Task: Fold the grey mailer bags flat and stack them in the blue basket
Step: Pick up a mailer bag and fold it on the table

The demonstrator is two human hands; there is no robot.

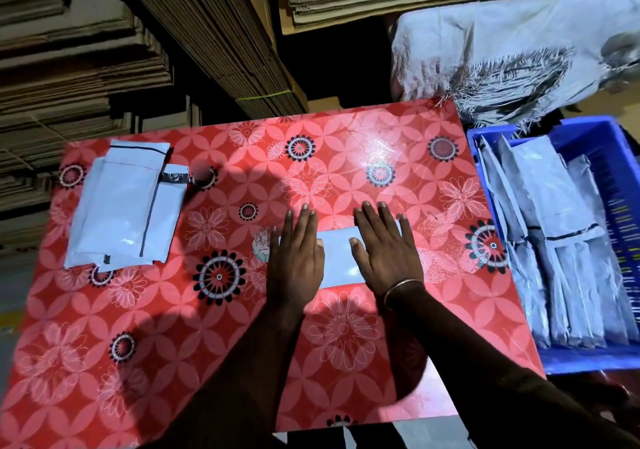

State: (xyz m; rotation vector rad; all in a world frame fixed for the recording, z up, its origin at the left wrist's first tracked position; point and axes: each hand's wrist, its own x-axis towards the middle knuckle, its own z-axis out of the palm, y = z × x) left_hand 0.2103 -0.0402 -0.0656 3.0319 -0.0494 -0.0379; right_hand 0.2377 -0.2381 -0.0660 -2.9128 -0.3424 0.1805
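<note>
At the far left, flattened cardboard (79, 67) is stacked in tall piles behind the counter (346, 344), which wears a red cover printed with white and black flowers. On the left part of the counter lies a pile of unfolded grey mailer bags (123, 206), flat, with dark strips along their edges and a shiny flap sticking out on its right side. Near the middle, both hands press down on one folded mailer bag (337, 258), a narrow grey strip lying crosswise on the counter. The left hand (298, 254) lies flat on the strip's left end, fingers straight and close together, the grip spread out and closed around nothing. The right hand (384, 251) lies flat on the right end, fingers straight and slightly spread, with a thin metal bangle (401, 291) at the wrist. Only the strip's middle shows between the two hands. Just beside the counter's right edge stands the blue basket (609, 157), holding a batch of folded bags (554, 258) packed side by side in rows. Behind the basket sits a white woven sack (512, 40) with frayed threads.
</note>
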